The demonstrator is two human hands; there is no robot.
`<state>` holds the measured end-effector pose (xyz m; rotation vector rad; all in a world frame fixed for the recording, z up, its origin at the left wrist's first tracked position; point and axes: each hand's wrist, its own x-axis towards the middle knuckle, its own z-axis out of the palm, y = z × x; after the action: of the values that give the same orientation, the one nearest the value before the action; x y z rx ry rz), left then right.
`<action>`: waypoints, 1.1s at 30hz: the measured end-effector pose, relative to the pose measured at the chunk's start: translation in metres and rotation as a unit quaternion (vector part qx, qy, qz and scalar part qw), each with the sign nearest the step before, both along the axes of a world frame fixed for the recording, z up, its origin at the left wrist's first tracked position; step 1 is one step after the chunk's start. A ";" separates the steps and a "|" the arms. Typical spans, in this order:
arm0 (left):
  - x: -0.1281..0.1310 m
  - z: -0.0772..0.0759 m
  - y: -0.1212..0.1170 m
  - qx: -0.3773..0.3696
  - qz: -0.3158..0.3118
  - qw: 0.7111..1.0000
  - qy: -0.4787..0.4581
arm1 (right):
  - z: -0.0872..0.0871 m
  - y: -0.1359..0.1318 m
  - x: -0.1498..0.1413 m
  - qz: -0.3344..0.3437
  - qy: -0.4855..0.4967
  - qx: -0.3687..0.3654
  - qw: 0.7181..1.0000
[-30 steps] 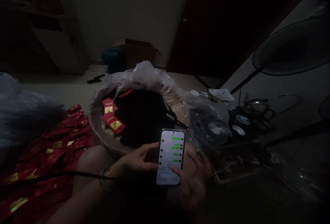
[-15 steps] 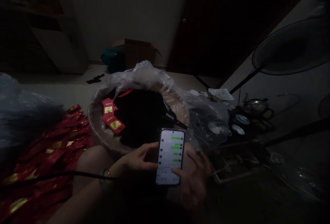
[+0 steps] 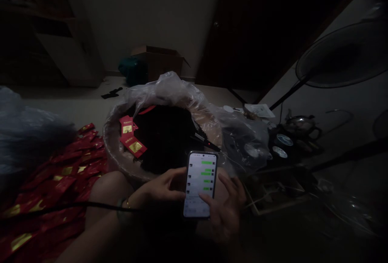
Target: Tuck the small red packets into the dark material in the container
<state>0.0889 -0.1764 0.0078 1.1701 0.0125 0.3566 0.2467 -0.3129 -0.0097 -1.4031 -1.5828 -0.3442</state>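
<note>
A lit smartphone [image 3: 197, 204] is held upright in front of me, its screen showing a chat with green message bubbles. My left hand [image 3: 166, 186] is closed on its left edge, thumb at the side and the other fingers partly hidden behind. Over the lower screen reaches the thumb of my right hand [image 3: 226, 212]. That hand's other fingers are spread beside the phone's right edge, not wrapped round it. Beyond the phone stands a round, plastic-lined basket [image 3: 112, 150] of dark loose material. Red packets [image 3: 135, 146] and a dark stick-like device with a red light [image 3: 207, 142] lie on it.
Many red and gold packets [image 3: 66, 170] lie at left by a clear plastic bag [image 3: 27, 121]. A dark cable [image 3: 75, 204] crosses my left forearm. Right are a plastic bag [image 3: 242, 133], small dishes [image 3: 280, 152], a teapot [image 3: 300, 123] and a fan [image 3: 345, 55]. A cardboard box [image 3: 163, 61] stands behind.
My right thumb has shifted slightly up and left on the screen, and the right hand's fingers have moved a little. The left hand and smartphone stay in place.
</note>
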 end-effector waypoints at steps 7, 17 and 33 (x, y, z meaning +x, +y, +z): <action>0.000 -0.003 0.001 -0.002 -0.003 1.000 -0.002 | -0.002 -0.001 -0.001 -0.006 0.023 0.013 1.000; 0.000 0.000 0.000 0.000 0.007 1.000 0.001 | -0.002 -0.001 -0.001 -0.014 0.003 -0.031 0.999; -0.001 -0.002 0.000 0.007 0.011 1.000 0.003 | 0.002 0.000 -0.003 -0.058 0.013 0.002 0.998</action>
<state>0.0881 -0.1765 0.0059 1.1864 0.0278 0.3732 0.2441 -0.3125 -0.0074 -1.4943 -1.4815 -0.3963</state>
